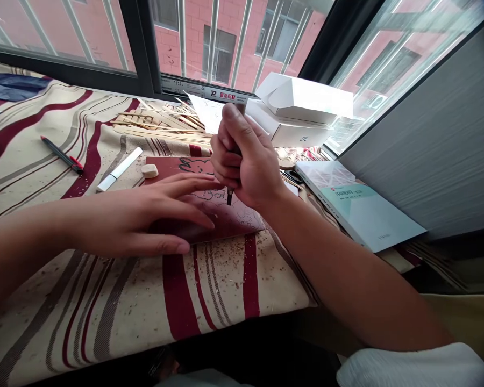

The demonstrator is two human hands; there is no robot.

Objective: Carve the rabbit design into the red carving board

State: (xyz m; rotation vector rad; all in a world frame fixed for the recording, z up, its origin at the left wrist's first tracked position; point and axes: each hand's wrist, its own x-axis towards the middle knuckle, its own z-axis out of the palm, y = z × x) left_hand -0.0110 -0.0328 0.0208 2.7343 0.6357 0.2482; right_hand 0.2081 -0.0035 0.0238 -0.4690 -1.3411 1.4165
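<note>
Nearly upright, a carving tool sits clenched in the right hand, its tip apparently on the red block, which lies beneath the flat, open left hand.

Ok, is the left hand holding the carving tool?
No, the right hand grips the carving tool while the left hand rests flat on the red block.
</note>
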